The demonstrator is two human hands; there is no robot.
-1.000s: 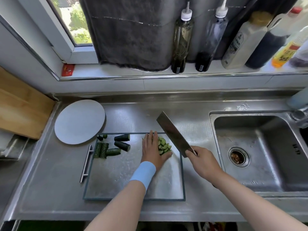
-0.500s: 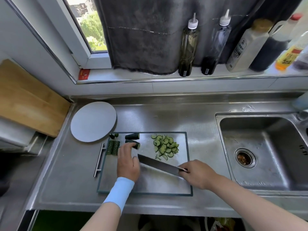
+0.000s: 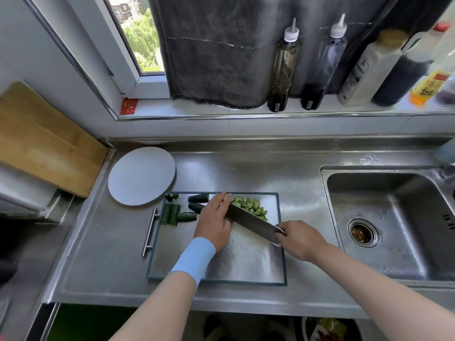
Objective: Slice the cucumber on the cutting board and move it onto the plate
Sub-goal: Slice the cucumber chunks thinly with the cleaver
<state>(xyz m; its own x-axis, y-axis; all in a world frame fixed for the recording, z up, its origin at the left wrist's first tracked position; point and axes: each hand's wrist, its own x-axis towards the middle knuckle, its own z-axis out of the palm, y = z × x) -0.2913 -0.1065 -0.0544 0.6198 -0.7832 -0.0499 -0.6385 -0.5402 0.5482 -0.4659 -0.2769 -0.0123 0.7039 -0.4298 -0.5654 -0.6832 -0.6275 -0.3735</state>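
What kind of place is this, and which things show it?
Likely a home kitchen: a steel sink set in the counter, sauce bottles on the window ledge, and cucumber slices on a cutting board beside a knife.

The way from the slices to the plate runs over the chunks at the far left of the board, and the left hand and knife lie across it. Bare desk lies behind the board, and the board's near half is bare too.

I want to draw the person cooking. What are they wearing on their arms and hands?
A wide light-blue band wraps the left wrist, behind the left hand. The right hand and wrist wear nothing. No sleeves or gloves show.
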